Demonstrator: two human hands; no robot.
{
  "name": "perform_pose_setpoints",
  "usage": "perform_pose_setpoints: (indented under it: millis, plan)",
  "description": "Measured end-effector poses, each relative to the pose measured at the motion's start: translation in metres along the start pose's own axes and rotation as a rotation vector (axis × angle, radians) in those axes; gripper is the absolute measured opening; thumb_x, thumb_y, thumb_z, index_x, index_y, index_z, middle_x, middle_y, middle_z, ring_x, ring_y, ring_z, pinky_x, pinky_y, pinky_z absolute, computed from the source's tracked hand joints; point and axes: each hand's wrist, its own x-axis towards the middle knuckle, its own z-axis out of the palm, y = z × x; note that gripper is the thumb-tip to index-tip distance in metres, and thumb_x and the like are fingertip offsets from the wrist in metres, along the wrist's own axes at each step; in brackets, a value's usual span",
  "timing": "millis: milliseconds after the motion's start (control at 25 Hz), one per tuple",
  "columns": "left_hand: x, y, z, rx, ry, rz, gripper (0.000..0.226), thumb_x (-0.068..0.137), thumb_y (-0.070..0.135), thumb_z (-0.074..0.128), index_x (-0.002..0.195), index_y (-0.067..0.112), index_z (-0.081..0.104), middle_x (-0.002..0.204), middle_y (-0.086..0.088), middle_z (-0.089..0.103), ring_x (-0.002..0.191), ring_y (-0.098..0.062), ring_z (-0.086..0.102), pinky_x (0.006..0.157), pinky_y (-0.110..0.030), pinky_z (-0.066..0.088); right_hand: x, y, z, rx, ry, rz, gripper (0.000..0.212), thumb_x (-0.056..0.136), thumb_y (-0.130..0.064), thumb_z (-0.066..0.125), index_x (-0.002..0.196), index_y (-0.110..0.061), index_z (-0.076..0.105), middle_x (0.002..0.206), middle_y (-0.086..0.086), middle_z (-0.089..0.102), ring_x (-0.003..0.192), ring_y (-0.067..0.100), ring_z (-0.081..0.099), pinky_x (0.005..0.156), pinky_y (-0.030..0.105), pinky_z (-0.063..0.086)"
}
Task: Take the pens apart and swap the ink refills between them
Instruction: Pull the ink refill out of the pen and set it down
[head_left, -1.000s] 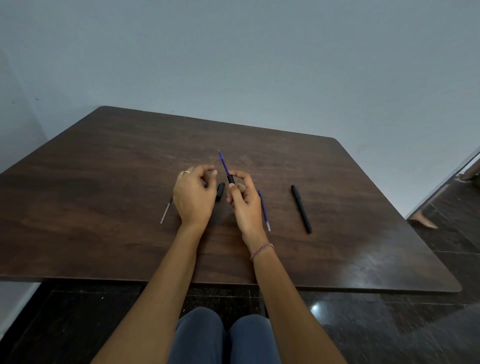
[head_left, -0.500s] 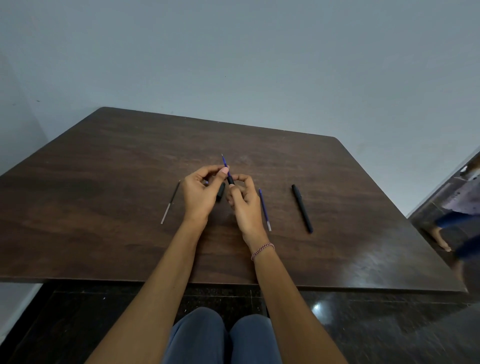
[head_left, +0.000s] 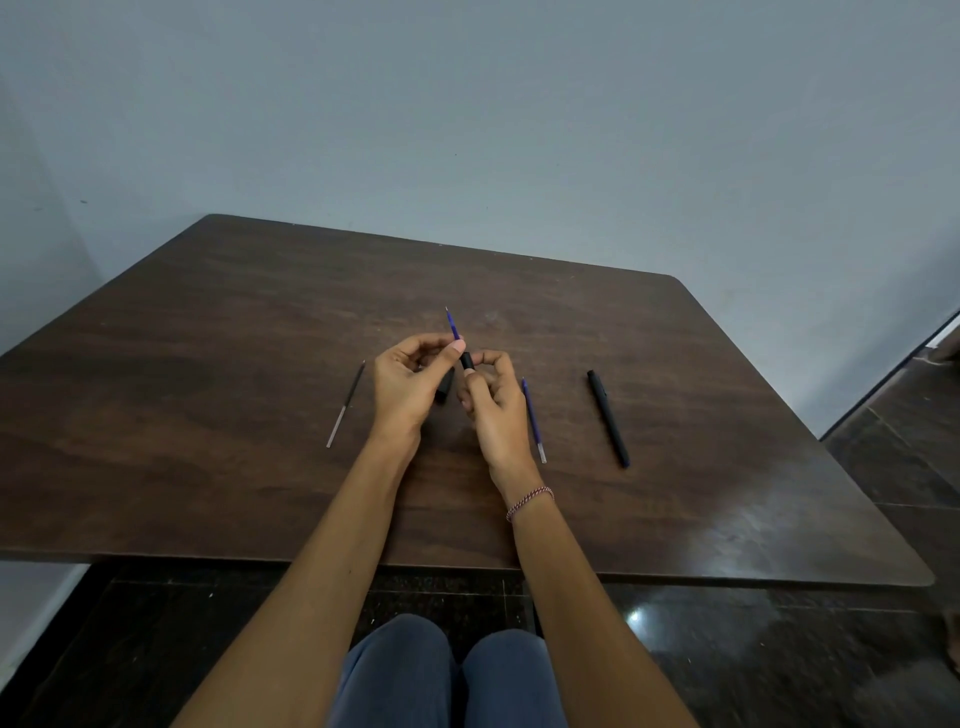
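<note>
My right hand (head_left: 493, 410) grips a black pen barrel (head_left: 467, 361) upright over the middle of the table. A blue refill (head_left: 453, 325) sticks up out of the barrel, and the thumb and fingers of my left hand (head_left: 410, 384) pinch it near its base. A short black pen piece (head_left: 444, 387) shows between my two hands; whether it lies on the table I cannot tell. A second blue refill (head_left: 533, 420) lies on the table just right of my right hand. A black refill (head_left: 346, 403) lies left of my left hand. An assembled black pen (head_left: 608, 418) lies further right.
The dark wooden table (head_left: 208, 338) stands against a pale wall, with its near edge above my knees (head_left: 447, 675). A dark glossy floor (head_left: 779, 649) runs below and to the right.
My left hand moved right and closed its fingers on the blue refill above the barrel. The refill sits a little deeper in the barrel than one second ago. My right hand stayed put.
</note>
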Motion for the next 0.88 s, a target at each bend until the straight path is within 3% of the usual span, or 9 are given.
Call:
perform_pose_setpoints:
  millis: [80, 240, 360, 560, 880]
  plan:
    - [-0.0007, 0.0023, 0.0008, -0.02, 0.026, 0.01, 0.007, 0.079, 0.01, 0.072, 0.085, 0.013, 0.07, 0.075, -0.001, 0.068, 0.058, 0.002, 0.056, 0.054, -0.014, 0.042, -0.001, -0.0015, -0.0001, -0.002, -0.014, -0.003, 0.01, 0.095, -0.01, 0.043, 0.102, -0.015, 0.049, 0.053, -0.015, 0.054, 0.05, -0.002, 0.044, 0.051, 0.013, 0.035]
    - [-0.0021, 0.0058, 0.0004, -0.055, 0.058, 0.01, 0.007, 0.08, 0.009, 0.072, 0.086, 0.011, 0.069, 0.075, 0.0, 0.068, 0.053, 0.001, 0.055, 0.049, -0.014, 0.042, -0.002, -0.0039, -0.0006, -0.005, -0.028, -0.012, 0.012, 0.095, -0.009, 0.044, 0.099, -0.018, 0.049, 0.053, -0.015, 0.054, 0.051, -0.001, 0.046, 0.052, 0.012, 0.036]
    - [-0.0023, 0.0074, -0.0003, -0.065, 0.082, 0.011, 0.007, 0.08, 0.01, 0.072, 0.084, 0.014, 0.069, 0.069, 0.008, 0.07, 0.054, -0.001, 0.058, 0.047, -0.017, 0.044, -0.0024, -0.0046, -0.0006, -0.025, -0.039, -0.005, 0.011, 0.095, -0.01, 0.045, 0.101, -0.018, 0.05, 0.054, -0.014, 0.055, 0.052, -0.002, 0.047, 0.053, 0.013, 0.036]
    - [-0.0016, 0.0079, -0.0036, -0.109, 0.095, 0.013, 0.008, 0.08, 0.012, 0.072, 0.087, 0.013, 0.07, 0.07, 0.002, 0.071, 0.062, -0.009, 0.066, 0.052, -0.019, 0.048, -0.0033, -0.0074, -0.0004, -0.009, -0.059, -0.001, 0.012, 0.095, -0.007, 0.044, 0.098, -0.018, 0.05, 0.052, -0.013, 0.054, 0.05, -0.001, 0.045, 0.049, 0.011, 0.034]
    - [0.0002, 0.0102, -0.0073, -0.187, 0.166, 0.019, 0.006, 0.082, 0.012, 0.07, 0.088, 0.013, 0.069, 0.071, 0.002, 0.07, 0.066, -0.008, 0.067, 0.053, -0.018, 0.049, -0.0047, -0.0087, 0.0009, -0.018, -0.091, -0.009, 0.01, 0.095, -0.005, 0.046, 0.097, -0.015, 0.05, 0.053, -0.013, 0.053, 0.053, -0.001, 0.047, 0.052, 0.012, 0.037]
